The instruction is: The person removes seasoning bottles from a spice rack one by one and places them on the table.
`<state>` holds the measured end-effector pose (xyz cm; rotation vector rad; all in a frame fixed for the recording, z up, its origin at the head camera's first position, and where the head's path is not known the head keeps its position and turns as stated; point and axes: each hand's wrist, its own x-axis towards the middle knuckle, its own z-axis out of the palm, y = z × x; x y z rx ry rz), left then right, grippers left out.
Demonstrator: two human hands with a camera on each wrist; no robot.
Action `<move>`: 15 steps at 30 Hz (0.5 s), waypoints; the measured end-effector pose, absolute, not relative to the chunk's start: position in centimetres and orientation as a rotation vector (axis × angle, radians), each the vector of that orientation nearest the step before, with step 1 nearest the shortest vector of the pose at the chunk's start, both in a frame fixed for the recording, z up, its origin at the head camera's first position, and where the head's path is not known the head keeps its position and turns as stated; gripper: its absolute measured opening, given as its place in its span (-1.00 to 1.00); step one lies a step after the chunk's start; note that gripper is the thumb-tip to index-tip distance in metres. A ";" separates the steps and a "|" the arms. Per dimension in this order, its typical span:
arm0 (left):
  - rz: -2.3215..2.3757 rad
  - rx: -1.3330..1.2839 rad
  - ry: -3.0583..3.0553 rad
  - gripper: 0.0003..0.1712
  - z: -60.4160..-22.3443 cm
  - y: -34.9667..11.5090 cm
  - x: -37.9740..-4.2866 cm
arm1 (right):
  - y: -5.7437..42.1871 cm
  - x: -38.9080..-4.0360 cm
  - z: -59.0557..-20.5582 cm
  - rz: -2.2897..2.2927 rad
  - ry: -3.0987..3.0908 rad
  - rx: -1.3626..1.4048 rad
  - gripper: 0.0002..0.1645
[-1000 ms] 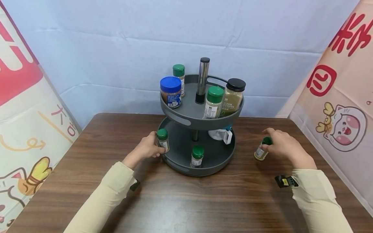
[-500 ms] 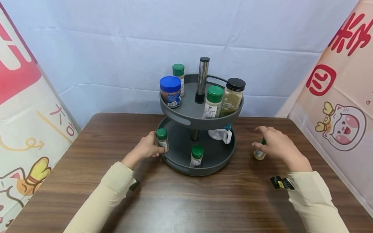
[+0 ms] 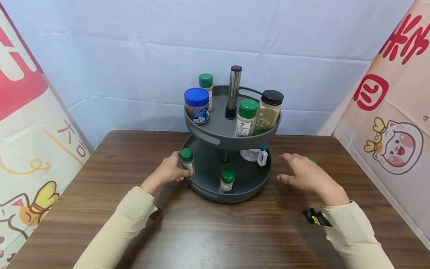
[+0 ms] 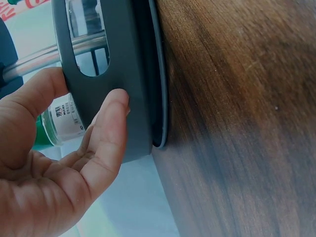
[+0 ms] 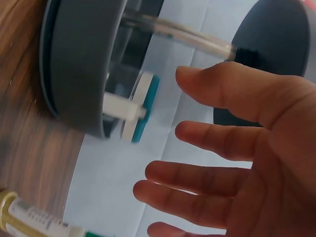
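A grey two-tier turntable [image 3: 250, 194] stands on the wooden table. My left hand [image 3: 168, 169] pinches the left rim of its lower tier, thumb at the rim's top edge and a finger against the outer wall [image 4: 136, 123]. Just inside that rim stands a green-capped spice jar [image 3: 189, 162], its base partly hidden by the thumb. My right hand [image 3: 307, 177] hovers to the right of the turntable, fingers spread and holding nothing. Behind it, another green-capped spice jar [image 5: 37, 217] stands on the table, mostly hidden in the head view.
On the lower tier are a small green-capped jar [image 3: 226, 181] and a clear container with a white handle [image 3: 262, 158]. The upper tier carries a blue-lidded jar [image 3: 196, 106], a cumin powder jar [image 3: 267, 114] and two green-capped bottles [image 3: 246, 118]. A steel post [image 3: 234, 89] rises through the middle.
My right hand has moved away from the spice jar on the table, leftward to near the turntable. My left hand and the turntable have stayed put.
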<state>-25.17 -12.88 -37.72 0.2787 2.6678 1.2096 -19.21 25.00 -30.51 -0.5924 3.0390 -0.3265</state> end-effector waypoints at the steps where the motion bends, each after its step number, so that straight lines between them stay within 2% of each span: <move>1: 1.211 0.280 2.668 -0.08 -37.7 -12.9 -25.2 | 24.7 -19.1 -30.5 -0.332 3.032 -0.603 -0.31; 15: 1.205 0.278 2.668 -0.04 -37.7 -12.9 -25.2 | 21.2 -18.0 -30.8 -0.450 2.968 -0.866 -0.41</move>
